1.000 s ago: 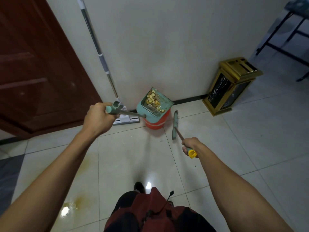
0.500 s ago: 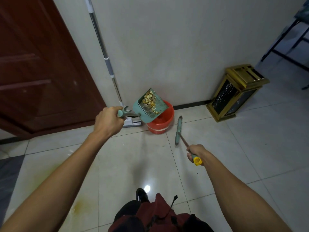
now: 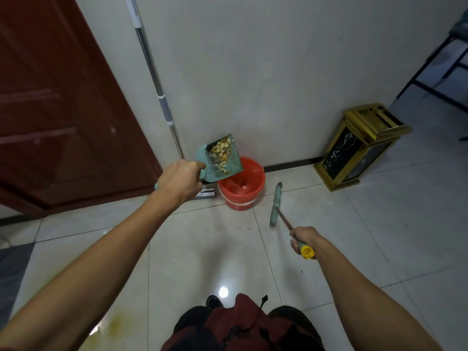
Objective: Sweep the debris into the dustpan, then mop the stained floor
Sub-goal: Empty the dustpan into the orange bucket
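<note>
Sweeping looks done to me: my left hand [image 3: 180, 179] grips the dustpan [image 3: 219, 158], full of debris [image 3: 220, 150], over the red bucket [image 3: 241, 183], my right hand [image 3: 304, 238] clasps the broom [image 3: 276, 203], while the mop [image 3: 154, 79] leans unused and the yellow stain [image 3: 115, 326] waits.
</note>
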A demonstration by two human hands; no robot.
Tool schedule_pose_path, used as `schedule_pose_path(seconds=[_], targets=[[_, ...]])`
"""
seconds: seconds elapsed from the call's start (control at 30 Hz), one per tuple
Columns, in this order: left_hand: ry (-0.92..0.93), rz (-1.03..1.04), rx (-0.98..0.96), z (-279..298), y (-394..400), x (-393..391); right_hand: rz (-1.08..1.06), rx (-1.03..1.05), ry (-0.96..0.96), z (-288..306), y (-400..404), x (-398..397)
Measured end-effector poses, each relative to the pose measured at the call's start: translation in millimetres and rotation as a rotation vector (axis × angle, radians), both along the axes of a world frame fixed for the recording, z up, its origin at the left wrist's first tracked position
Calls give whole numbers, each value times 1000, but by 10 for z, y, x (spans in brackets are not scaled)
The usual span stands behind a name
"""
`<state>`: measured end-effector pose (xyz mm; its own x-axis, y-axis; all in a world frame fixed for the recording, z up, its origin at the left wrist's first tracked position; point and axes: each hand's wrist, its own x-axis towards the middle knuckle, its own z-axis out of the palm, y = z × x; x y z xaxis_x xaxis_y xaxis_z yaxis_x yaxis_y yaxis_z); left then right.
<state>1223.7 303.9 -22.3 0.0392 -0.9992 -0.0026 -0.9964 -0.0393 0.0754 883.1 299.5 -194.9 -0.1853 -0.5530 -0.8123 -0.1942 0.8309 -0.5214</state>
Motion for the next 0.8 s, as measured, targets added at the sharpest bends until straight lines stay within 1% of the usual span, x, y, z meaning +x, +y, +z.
schedule_pose_path(seconds=[0.23, 0.4, 0.6, 0.8], targets=[[-153, -77, 76, -105, -126, -446, 45, 3, -6, 1, -78, -292], [-208, -94, 136, -175, -157, -863, 81, 37, -12, -6, -91, -605], [-281, -99, 157, -276, -195, -1212, 105, 51, -13, -15, -57, -922], [-272, -87, 203, -332, -250, -1399, 91, 59, -44, -40, -5, -1103]])
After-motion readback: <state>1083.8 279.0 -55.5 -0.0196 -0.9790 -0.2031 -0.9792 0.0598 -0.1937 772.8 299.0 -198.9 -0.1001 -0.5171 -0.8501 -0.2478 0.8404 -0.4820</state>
